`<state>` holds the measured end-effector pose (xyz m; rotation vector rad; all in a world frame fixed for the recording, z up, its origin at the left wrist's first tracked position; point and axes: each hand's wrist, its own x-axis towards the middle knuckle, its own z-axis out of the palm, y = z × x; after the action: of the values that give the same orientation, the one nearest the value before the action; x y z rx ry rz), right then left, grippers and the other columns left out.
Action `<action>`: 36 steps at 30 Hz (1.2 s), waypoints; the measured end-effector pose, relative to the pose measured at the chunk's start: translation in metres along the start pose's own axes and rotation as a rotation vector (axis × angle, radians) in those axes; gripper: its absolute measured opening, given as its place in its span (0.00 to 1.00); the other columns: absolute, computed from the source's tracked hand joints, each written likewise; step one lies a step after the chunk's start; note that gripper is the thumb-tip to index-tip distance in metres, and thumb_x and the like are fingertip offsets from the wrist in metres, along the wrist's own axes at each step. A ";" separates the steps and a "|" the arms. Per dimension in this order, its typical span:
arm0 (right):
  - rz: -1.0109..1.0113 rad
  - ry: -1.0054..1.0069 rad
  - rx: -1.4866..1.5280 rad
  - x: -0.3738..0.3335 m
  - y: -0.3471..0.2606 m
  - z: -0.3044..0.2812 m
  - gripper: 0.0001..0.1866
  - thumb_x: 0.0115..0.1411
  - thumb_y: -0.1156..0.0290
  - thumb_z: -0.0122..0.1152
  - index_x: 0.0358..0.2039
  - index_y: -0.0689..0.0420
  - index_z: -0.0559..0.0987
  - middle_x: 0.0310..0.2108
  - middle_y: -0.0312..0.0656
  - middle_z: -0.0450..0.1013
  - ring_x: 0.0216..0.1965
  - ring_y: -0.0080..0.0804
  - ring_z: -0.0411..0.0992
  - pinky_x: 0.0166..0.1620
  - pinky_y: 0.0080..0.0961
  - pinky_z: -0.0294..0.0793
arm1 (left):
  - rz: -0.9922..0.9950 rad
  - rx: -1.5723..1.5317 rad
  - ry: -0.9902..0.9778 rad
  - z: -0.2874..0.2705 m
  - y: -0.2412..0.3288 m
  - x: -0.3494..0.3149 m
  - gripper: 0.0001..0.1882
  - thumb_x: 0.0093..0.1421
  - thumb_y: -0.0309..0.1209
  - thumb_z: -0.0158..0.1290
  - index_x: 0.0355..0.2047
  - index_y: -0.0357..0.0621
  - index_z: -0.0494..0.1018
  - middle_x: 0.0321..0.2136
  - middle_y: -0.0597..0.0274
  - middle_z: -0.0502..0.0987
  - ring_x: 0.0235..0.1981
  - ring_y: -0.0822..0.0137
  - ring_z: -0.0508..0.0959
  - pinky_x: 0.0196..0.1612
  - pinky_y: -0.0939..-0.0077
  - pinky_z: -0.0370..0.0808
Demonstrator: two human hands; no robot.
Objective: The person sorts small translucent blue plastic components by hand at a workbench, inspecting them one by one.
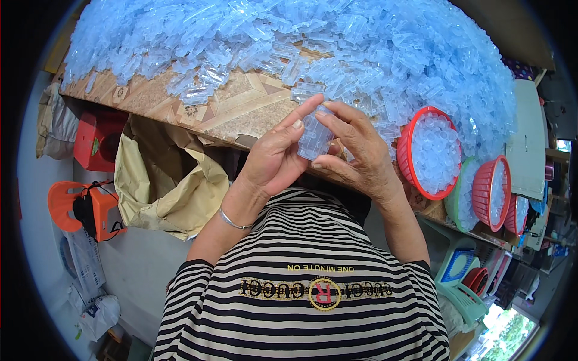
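In front of my chest, several small clear plastic pieces [314, 136] form a flat bundle, upright between my two hands. My left hand [272, 157] grips the bundle from the left, with the index finger stretched along its top and the thumb against its near face. From the other side, my right hand [365, 149] curls its fingers over the top corner, and its thumb is low by the lower right edge. The fingertips behind the bundle are hidden. Just beyond my hands, a large heap of similar clear plastic pieces [289, 27] covers much of the wood-patterned table [256, 99].
A red basket [404, 159] of small translucent parts stands at the table's right edge, beside further red baskets [483, 195] and a green one [451, 207]. A brown paper sack [158, 186] gapes below the table at left, near an orange stool [63, 204] and red container [102, 141].
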<state>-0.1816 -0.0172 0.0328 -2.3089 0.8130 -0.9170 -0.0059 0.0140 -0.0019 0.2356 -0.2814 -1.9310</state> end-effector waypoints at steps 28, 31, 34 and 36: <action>0.339 0.021 0.376 -0.009 0.014 -0.003 0.21 0.53 0.69 0.68 0.47 0.59 0.76 0.46 0.39 0.71 0.50 0.27 0.67 0.56 0.25 0.63 | 0.196 1.189 0.062 0.013 -0.004 -0.009 0.44 0.53 0.19 0.53 0.67 0.41 0.44 0.46 0.51 0.70 0.47 0.64 0.72 0.53 0.72 0.67; 0.308 0.087 0.391 -0.016 0.015 0.002 0.19 0.53 0.72 0.68 0.45 0.60 0.77 0.44 0.38 0.70 0.48 0.25 0.67 0.54 0.23 0.64 | 0.287 1.375 0.023 0.012 -0.007 -0.008 0.41 0.53 0.19 0.53 0.66 0.40 0.48 0.45 0.52 0.71 0.47 0.65 0.72 0.53 0.72 0.67; 0.318 0.120 0.381 -0.019 0.014 0.003 0.18 0.53 0.72 0.68 0.45 0.60 0.76 0.42 0.37 0.70 0.46 0.25 0.68 0.53 0.21 0.65 | 0.252 1.371 0.031 0.016 -0.006 -0.006 0.39 0.54 0.19 0.53 0.65 0.39 0.50 0.46 0.53 0.71 0.47 0.66 0.72 0.52 0.74 0.67; 0.356 0.087 0.330 -0.017 0.011 -0.002 0.19 0.54 0.73 0.66 0.46 0.61 0.76 0.42 0.38 0.72 0.45 0.25 0.69 0.51 0.22 0.67 | 0.155 1.091 0.093 0.012 -0.009 -0.005 0.35 0.55 0.20 0.54 0.63 0.39 0.53 0.47 0.54 0.70 0.48 0.69 0.71 0.53 0.76 0.68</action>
<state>-0.1966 -0.0137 0.0192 -1.7817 0.9877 -0.9147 -0.0154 0.0232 0.0068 0.9719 -1.2357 -1.4324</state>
